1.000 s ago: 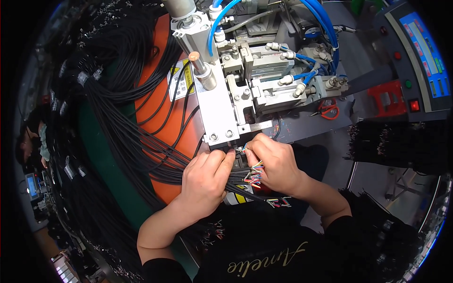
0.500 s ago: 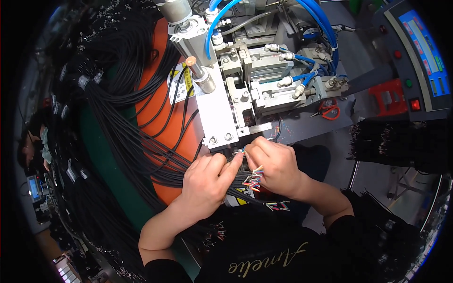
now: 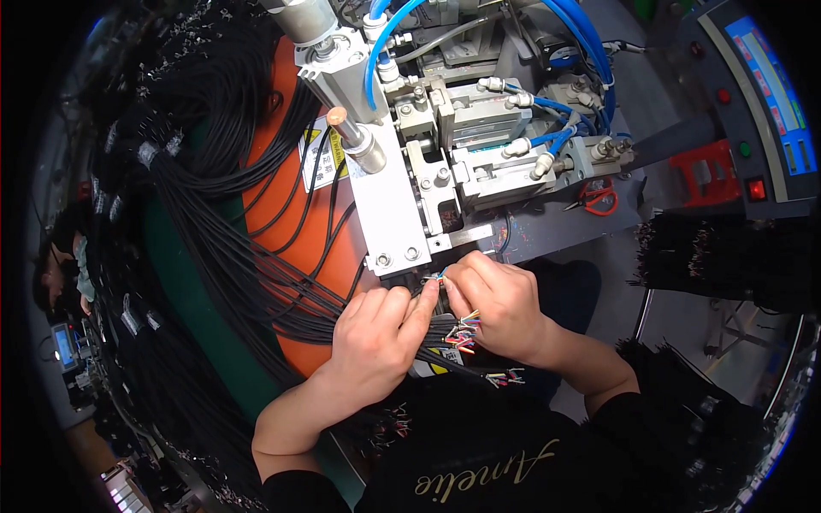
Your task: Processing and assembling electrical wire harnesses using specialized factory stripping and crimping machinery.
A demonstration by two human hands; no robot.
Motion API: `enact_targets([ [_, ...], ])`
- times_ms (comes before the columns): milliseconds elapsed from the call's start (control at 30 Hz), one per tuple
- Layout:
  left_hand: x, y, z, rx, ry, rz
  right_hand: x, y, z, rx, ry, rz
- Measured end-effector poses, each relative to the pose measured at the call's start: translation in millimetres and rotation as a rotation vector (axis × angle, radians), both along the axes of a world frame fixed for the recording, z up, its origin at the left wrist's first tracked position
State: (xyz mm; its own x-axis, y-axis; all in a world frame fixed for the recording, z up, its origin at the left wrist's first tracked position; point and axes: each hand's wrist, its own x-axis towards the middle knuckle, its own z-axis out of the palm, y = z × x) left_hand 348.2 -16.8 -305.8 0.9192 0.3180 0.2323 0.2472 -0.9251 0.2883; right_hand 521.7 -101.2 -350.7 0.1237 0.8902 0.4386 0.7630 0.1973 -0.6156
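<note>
My left hand [image 3: 375, 335] and my right hand [image 3: 496, 301] meet just in front of the metal machine head [image 3: 393, 209]. Between their fingertips are the thin coloured wires [image 3: 440, 277] of a cable end. The left thumb and forefinger pinch at them from the left, while the right fingers are closed on them from the other side. More black cables [image 3: 312, 316] run beneath my left hand. Their stripped ends, a tuft of red, yellow, white and blue wires [image 3: 463, 333], stick out below my right hand. My palms hide part of the held cable.
Blue air hoses [image 3: 599, 51] loop over the machine's cylinders. Black cable bundles [image 3: 205, 205] lie across the orange surface [image 3: 291, 239] at left. Red-handled pliers [image 3: 599, 198] rest on the grey plate. A control panel [image 3: 761, 111] stands at far right, near a red stool [image 3: 705, 171].
Both hands stay in nearly the same place. The fingertips have shifted slightly, and more of the coloured wires shows between them. The machine appears moved slightly left in the picture.
</note>
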Motion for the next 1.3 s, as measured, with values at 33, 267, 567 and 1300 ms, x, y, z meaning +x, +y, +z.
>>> enact_targets([
  [33,-0.2,-0.1,0.1,0.0,0.003,0.004,-0.5,0.3,-0.1,0.008,0.011,-0.009],
  [267,1.3,1.3,3.4,-0.039,0.044,-0.019,1.5,0.3,-1.1,-0.014,-0.006,0.004],
  [567,8.2,3.9,9.1,0.004,0.115,-0.03,20.0,9.4,19.3,-0.256,-0.149,0.195],
  [1300,-21.2,8.5,-11.5,0.053,-0.086,0.173,7.4,-2.2,10.1,-0.219,0.653,0.183],
])
